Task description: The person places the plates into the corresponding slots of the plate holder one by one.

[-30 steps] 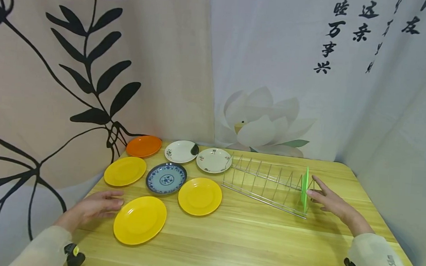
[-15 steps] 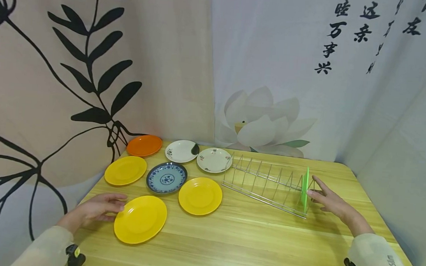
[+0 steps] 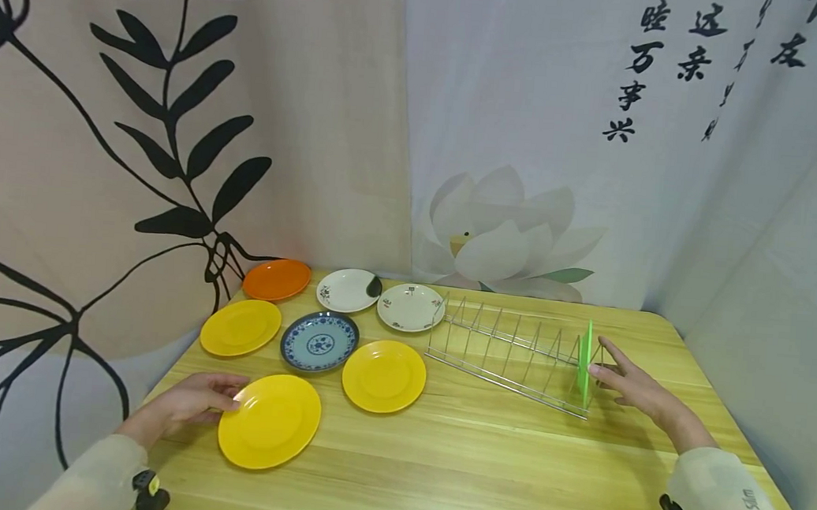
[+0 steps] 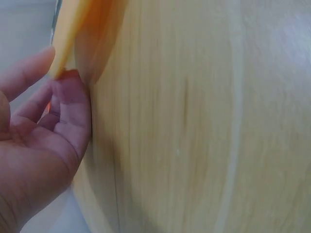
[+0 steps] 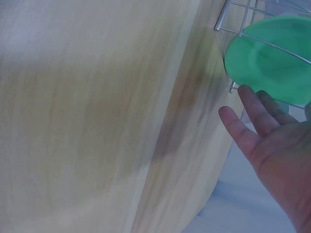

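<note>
At the front left, my left hand (image 3: 199,398) pinches the left rim of a yellow plate (image 3: 269,421). The left wrist view shows the thumb above the edge of this plate (image 4: 70,36) and the fingers (image 4: 68,97) under it. A green plate (image 3: 584,366) stands upright at the right end of a wire dish rack (image 3: 508,353). Beside that end is my right hand (image 3: 637,389), its fingers loosely extended toward the green plate. In the right wrist view these fingers (image 5: 257,114) are spread and hold nothing, close to the green plate (image 5: 272,58).
Behind the gripped plate lie two more yellow plates, one at left (image 3: 240,328) and one nearer the rack (image 3: 383,376). Between them is a blue patterned plate (image 3: 319,342). An orange plate (image 3: 276,280) and two white plates (image 3: 410,308) line the back of the wooden table (image 3: 478,473).
My left hand has moved slightly right, from beside the front yellow plate to its rim, and now pinches it. The right hand, the rack and the other plates have not moved.
</note>
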Demonstrator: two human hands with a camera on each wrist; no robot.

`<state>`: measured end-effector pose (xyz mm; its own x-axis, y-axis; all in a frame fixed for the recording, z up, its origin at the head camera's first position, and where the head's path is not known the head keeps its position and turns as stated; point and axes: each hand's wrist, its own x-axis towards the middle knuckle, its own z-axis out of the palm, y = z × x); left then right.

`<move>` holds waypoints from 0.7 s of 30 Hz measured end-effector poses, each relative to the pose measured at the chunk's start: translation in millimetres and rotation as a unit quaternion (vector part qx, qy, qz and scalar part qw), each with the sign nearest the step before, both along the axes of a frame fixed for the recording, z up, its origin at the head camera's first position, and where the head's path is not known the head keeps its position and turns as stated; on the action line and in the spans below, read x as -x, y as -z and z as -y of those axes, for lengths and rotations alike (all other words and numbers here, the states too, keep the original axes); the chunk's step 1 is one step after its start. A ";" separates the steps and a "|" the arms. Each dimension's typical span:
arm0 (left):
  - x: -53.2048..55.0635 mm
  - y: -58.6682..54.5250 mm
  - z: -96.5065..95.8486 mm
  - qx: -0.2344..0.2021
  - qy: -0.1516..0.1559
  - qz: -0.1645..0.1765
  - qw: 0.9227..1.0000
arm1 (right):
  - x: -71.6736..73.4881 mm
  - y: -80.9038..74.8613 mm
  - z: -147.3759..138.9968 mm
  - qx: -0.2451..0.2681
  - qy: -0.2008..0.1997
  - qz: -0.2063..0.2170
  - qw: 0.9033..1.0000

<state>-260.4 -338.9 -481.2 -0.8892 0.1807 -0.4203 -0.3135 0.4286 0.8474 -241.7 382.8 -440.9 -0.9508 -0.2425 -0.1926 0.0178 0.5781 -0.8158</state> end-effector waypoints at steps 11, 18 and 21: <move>1.6 -6.2 -5.1 -0.038 0.006 -0.011 0.999 | -0.1 0.9 -0.2 -0.001 -0.003 0.000 1.000; 3.9 -17.0 -0.7 -0.066 0.043 -0.008 0.997 | -0.2 0.3 -1.0 -0.002 0.000 -0.001 1.000; 7.1 -21.7 0.2 -0.094 0.056 0.000 0.994 | -0.1 0.0 -0.8 -0.002 -0.002 -0.001 1.000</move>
